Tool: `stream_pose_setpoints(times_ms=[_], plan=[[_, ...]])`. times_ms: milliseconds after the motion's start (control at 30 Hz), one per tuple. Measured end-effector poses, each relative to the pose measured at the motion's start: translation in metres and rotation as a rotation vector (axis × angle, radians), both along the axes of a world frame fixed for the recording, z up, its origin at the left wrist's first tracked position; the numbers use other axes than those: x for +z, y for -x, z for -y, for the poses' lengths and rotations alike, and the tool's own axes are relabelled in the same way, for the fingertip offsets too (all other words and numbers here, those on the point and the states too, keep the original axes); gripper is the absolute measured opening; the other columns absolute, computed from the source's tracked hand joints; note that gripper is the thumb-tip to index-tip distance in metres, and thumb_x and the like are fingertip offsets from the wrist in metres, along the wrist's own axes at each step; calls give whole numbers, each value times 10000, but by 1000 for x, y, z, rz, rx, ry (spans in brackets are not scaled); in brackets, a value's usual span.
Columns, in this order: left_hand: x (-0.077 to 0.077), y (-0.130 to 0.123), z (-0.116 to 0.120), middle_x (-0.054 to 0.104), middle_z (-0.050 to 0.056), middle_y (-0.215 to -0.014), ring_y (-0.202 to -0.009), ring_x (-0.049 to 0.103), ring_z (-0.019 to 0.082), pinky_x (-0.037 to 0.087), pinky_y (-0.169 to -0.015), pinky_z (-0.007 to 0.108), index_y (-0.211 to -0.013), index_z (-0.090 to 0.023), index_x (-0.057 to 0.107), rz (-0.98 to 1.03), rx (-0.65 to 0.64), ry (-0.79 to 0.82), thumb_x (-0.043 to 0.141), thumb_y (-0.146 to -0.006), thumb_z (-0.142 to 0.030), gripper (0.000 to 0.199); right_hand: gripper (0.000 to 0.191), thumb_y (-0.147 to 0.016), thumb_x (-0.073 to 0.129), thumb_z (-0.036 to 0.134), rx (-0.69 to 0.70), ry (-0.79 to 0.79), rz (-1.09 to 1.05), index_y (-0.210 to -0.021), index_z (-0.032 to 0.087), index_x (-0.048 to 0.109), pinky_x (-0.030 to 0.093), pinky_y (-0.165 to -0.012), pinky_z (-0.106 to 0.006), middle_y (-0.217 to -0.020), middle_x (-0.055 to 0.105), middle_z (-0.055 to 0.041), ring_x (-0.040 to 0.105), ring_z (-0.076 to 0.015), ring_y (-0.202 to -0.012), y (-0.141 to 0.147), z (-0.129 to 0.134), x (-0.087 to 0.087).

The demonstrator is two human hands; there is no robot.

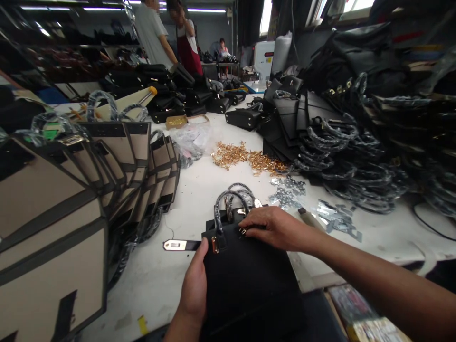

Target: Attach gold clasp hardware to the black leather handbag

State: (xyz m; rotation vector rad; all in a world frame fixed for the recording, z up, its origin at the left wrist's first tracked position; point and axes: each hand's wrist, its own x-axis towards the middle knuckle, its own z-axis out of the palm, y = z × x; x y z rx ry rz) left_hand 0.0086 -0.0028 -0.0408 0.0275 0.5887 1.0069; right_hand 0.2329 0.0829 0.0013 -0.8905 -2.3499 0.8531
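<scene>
A black handbag (249, 280) stands at the table's front edge, its two plastic-wrapped handles (231, 194) upright. My left hand (193, 285) grips the bag's left side, thumb against the edge. Beside that thumb, a strap with a pale gold metal tip (175, 245) sticks out to the left. My right hand (276, 228) is closed at the upper front of the bag, fingertips pinching a small gold metal fitting (243, 231). Another gold fitting (214, 244) sits at the base of the left handle. My fingers partly cover the fitting under the right hand.
Unfolded bag panels (53, 228) pile up at left, black bags (320, 118) at right. Gold fittings (245, 156) and silver metal plates (288, 192) lie scattered beyond the bag. A clear plastic bag (194, 140) lies left of them. Several people (151, 35) are at the back.
</scene>
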Motion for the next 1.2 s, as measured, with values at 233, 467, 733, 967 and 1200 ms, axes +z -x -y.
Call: stream_pose_setpoints(times_ms=[233,467,733,967,1200], plan=[[3,0,2,775,153,-1225,-1279,655,363,402,-1216,534,-1475,-118,581,-16,28,50,554,-1012,-377,532,197,-991,645,155,40,-123,202,-1148,170,764,525,-809,-289,-993,743,-75,694,-199,-888,10,5,9],[9,-2,0,790,161,-1181,-1232,686,371,452,-1177,540,-1438,-98,614,-14,32,72,586,-990,-383,532,180,-979,633,139,102,-166,362,-1100,187,758,499,-766,-278,-941,721,-59,689,-205,-869,19,5,11],[5,0,1,799,156,-1153,-1176,719,368,514,-1118,538,-1453,-112,597,-34,22,68,621,-967,-391,561,246,-972,590,132,106,-226,368,-1167,201,725,478,-771,-275,-970,714,-61,678,-191,-871,16,7,8],[7,0,-2,796,159,-1162,-1157,728,369,521,-1112,532,-1437,-106,610,-23,29,69,637,-959,-381,552,214,-996,566,168,75,-317,441,-1145,196,716,450,-728,-282,-920,688,-48,654,-188,-824,20,10,-1],[7,1,-3,790,167,-1179,-1139,736,366,513,-1120,533,-1447,-105,599,-59,62,59,664,-948,-384,575,243,-1013,534,168,-12,-386,514,-1192,181,697,460,-714,-290,-945,689,-72,656,-196,-822,27,24,-5]])
